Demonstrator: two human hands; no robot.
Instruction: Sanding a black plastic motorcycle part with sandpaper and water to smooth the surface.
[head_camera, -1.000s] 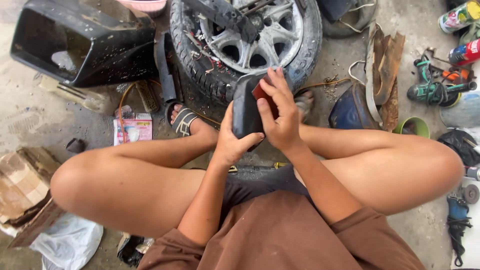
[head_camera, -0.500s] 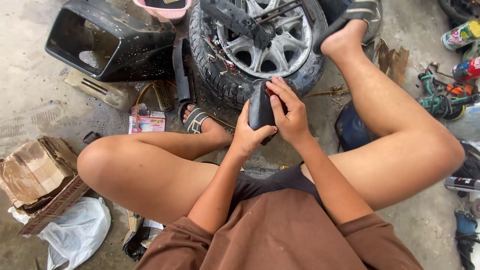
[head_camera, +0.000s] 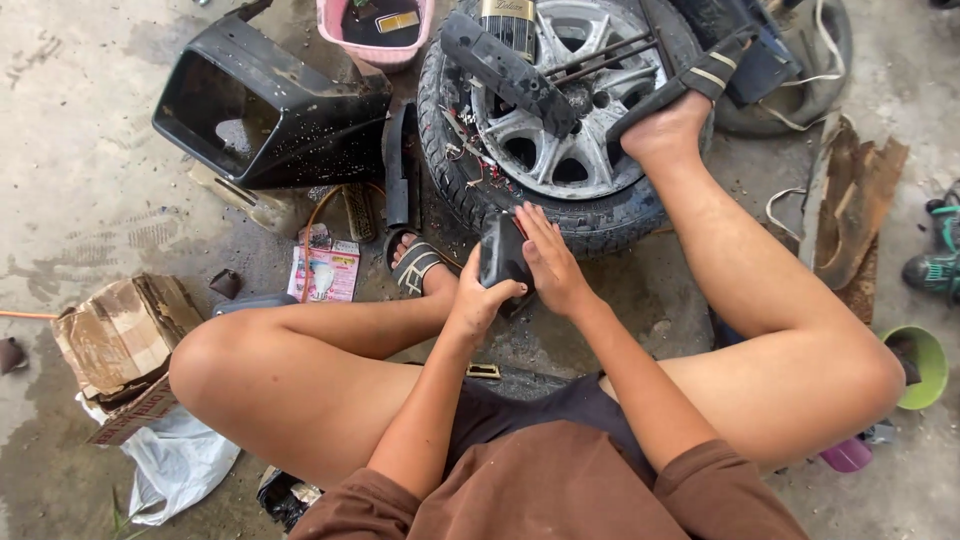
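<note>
I note both hands clamped on the black part (head_camera: 502, 255), left hand (head_camera: 478, 300) wrapping, right hand (head_camera: 548, 262) pressing, just beside the wheel (head_camera: 560, 130); fitting looks unfinished.

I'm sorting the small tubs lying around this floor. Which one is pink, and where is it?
The pink tub at the top, between the black plastic housing and the wheel. The other, the green tub, sits far right.
</note>
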